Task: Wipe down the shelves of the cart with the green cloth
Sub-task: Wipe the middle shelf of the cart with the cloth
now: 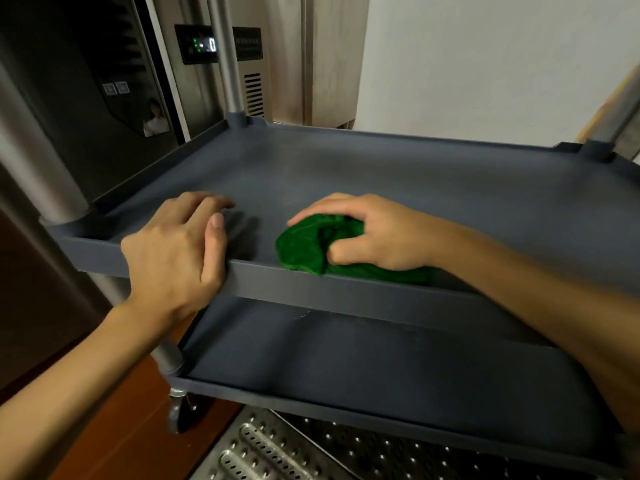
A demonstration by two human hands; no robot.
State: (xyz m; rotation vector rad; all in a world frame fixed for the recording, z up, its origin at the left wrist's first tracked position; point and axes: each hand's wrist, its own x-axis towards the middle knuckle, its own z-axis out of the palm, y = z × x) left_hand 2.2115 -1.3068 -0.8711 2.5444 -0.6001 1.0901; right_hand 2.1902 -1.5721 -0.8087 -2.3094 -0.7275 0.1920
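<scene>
A dark grey-blue cart fills the view, and its middle shelf lies right in front of me. A bunched green cloth rests on that shelf close to the front rim. My right hand presses on top of the cloth and grips it. My left hand holds the shelf's front rim to the left of the cloth, fingers resting on the shelf surface. The lower shelf shows beneath, partly hidden by my right forearm.
Grey metal posts rise at the cart's corners. A stainless steel fridge with a lit display stands behind on the left, a white wall on the right. A caster wheel sits on the floor beside a perforated metal grate.
</scene>
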